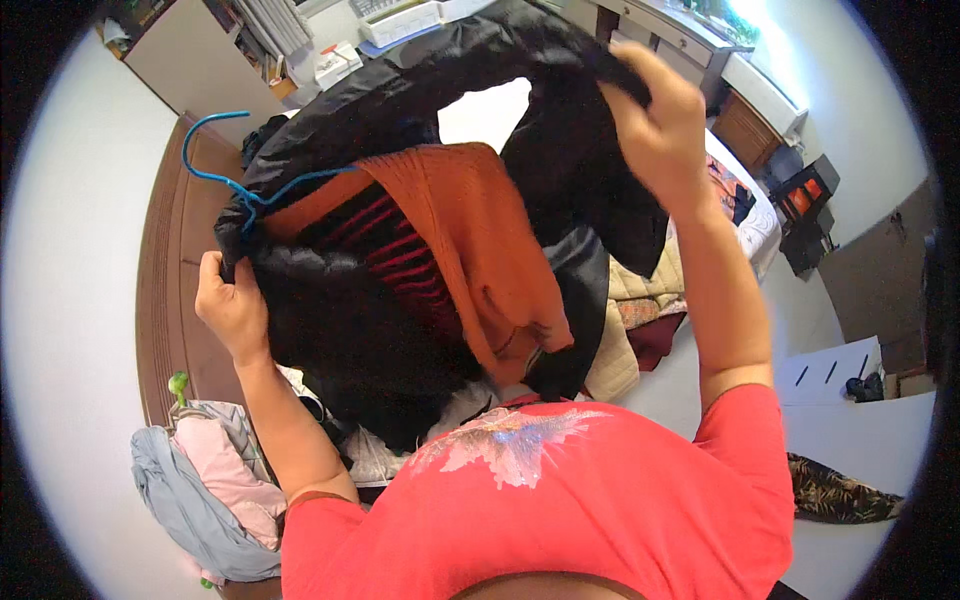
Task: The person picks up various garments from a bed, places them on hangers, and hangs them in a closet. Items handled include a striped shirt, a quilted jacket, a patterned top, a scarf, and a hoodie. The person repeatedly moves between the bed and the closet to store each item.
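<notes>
A large black garment [330,320], partly shiny like a jacket lining, is stretched between my two raised hands. My left hand [237,310] is closed on its left edge, just below the neck of a blue hanger [240,188]. Up at the right, my right hand [660,125] grips the garment's upper edge, with the fingertips partly hidden behind the cloth. A rust-orange knit garment [470,230] lies along the hanger's arm and drapes down over the black cloth. Dark red stripes [405,250] show beside the knit. The hanger's far end is covered by cloth.
Quilted beige cloth [615,350] and other fabrics lie beyond the black garment. Pink and grey-blue clothes [215,470] hang at the lower left by a brown wooden panel [165,290]. A drawered desk [680,40] stands at the back right, and a white box [830,370] sits at the right.
</notes>
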Demonstrator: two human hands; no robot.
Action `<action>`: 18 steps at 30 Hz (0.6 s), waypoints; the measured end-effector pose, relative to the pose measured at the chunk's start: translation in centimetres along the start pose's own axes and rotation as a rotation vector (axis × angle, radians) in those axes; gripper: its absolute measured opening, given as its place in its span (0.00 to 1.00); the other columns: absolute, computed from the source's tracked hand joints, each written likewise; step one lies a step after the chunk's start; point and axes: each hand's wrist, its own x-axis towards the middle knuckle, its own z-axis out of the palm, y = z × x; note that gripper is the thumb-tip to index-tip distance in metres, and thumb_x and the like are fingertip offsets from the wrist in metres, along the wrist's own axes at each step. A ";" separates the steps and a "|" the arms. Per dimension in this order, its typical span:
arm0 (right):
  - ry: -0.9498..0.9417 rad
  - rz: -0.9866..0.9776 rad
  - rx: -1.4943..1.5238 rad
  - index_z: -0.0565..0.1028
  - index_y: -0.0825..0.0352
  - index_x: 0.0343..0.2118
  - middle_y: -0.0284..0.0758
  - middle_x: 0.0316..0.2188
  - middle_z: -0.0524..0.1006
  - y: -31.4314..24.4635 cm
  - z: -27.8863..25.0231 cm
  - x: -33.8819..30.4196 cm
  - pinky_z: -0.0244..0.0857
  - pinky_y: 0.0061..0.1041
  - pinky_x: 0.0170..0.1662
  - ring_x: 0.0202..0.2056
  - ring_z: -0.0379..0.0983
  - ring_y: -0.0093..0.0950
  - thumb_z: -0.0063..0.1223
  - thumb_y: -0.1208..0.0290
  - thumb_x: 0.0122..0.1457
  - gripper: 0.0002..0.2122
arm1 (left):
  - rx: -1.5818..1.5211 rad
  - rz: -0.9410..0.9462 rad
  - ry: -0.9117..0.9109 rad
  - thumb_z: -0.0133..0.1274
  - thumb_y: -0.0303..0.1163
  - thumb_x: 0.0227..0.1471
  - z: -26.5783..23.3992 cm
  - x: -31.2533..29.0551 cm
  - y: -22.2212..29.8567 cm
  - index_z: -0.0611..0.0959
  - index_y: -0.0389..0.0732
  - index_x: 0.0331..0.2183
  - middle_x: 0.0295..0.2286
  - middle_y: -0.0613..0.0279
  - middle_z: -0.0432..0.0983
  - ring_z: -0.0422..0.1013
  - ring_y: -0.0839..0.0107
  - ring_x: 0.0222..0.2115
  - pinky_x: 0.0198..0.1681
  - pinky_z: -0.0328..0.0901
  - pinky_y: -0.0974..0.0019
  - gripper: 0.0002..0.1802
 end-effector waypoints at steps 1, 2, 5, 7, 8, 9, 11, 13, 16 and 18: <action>0.007 0.005 -0.080 0.72 0.71 0.35 0.45 0.26 0.74 0.0 0.5 -1.5 0.64 0.24 0.35 0.30 0.74 0.34 0.49 0.80 0.49 0.09 | 0.021 -0.013 0.017 0.53 0.30 0.47 0.0 0.2 -0.1 0.73 0.36 0.26 0.17 0.55 0.66 0.62 0.69 0.19 0.25 0.60 0.67 0.08; -0.089 0.136 -0.079 0.72 0.70 0.36 0.47 0.29 0.74 -0.7 1.0 -3.3 0.65 0.26 0.36 0.33 0.74 0.38 0.49 0.81 0.47 0.11 | 0.046 -0.028 0.034 0.53 0.30 0.46 -0.3 0.3 -0.3 0.73 0.36 0.26 0.17 0.55 0.66 0.61 0.70 0.18 0.25 0.60 0.67 0.08; -0.285 -0.010 -0.094 0.69 0.69 0.27 0.43 0.22 0.70 -0.1 4.6 -12.2 0.64 0.39 0.31 0.26 0.68 0.45 0.47 0.82 0.39 0.09 | -0.006 -0.017 0.070 0.54 0.29 0.46 0.5 1.3 0.2 0.72 0.36 0.25 0.16 0.57 0.64 0.60 0.71 0.18 0.24 0.59 0.68 0.08; -0.880 0.111 -0.021 0.72 0.67 0.32 0.44 0.26 0.73 -2.4 5.6 -14.9 0.65 0.38 0.33 0.31 0.71 0.43 0.52 0.70 0.47 0.10 | -0.042 0.005 0.072 0.54 0.30 0.46 0.6 1.7 0.5 0.72 0.36 0.24 0.16 0.58 0.63 0.60 0.71 0.17 0.23 0.59 0.68 0.09; -0.949 -0.060 0.063 0.73 0.64 0.32 0.43 0.27 0.74 -2.7 5.7 -15.2 0.66 0.38 0.33 0.32 0.72 0.42 0.52 0.64 0.49 0.10 | -0.052 0.017 0.066 0.54 0.30 0.46 0.5 1.8 0.7 0.72 0.36 0.23 0.15 0.58 0.63 0.60 0.71 0.17 0.23 0.59 0.68 0.09; -1.017 -0.029 0.125 0.74 0.64 0.31 0.42 0.26 0.74 -2.3 5.2 -14.7 0.66 0.37 0.32 0.30 0.72 0.41 0.52 0.65 0.49 0.09 | -0.064 0.030 0.060 0.54 0.31 0.46 0.3 2.0 1.0 0.72 0.37 0.23 0.15 0.59 0.62 0.59 0.72 0.17 0.23 0.58 0.69 0.10; -0.740 0.052 0.175 0.74 0.66 0.25 0.39 0.22 0.74 -2.0 4.1 -12.6 0.66 0.32 0.30 0.26 0.72 0.38 0.54 0.71 0.49 0.05 | -0.095 0.064 0.050 0.55 0.33 0.46 0.0 2.3 1.4 0.72 0.37 0.23 0.15 0.60 0.61 0.59 0.73 0.18 0.23 0.58 0.69 0.11; -0.343 0.086 0.152 0.73 0.68 0.24 0.36 0.21 0.73 -2.4 2.3 -8.5 0.64 0.25 0.28 0.23 0.71 0.31 0.53 0.78 0.48 0.02 | -0.106 0.082 0.033 0.55 0.35 0.47 -0.5 2.5 1.9 0.72 0.37 0.23 0.15 0.60 0.61 0.59 0.74 0.18 0.23 0.58 0.70 0.13; -0.068 -0.173 -0.117 0.72 0.66 0.34 0.40 0.31 0.72 -2.4 1.6 -2.9 0.62 0.33 0.38 0.36 0.68 0.39 0.59 0.71 0.45 0.12 | -0.097 0.122 0.018 0.55 0.38 0.47 -1.1 3.4 3.5 0.72 0.37 0.23 0.15 0.61 0.60 0.58 0.75 0.18 0.23 0.58 0.70 0.15; -0.047 -0.388 -0.207 0.72 0.66 0.38 0.39 0.35 0.73 -2.6 2.3 0.0 0.62 0.34 0.42 0.39 0.68 0.38 0.60 0.64 0.43 0.18 | -0.102 0.183 0.007 0.55 0.40 0.48 -1.0 4.8 4.9 0.72 0.37 0.23 0.15 0.62 0.60 0.58 0.76 0.19 0.23 0.58 0.69 0.16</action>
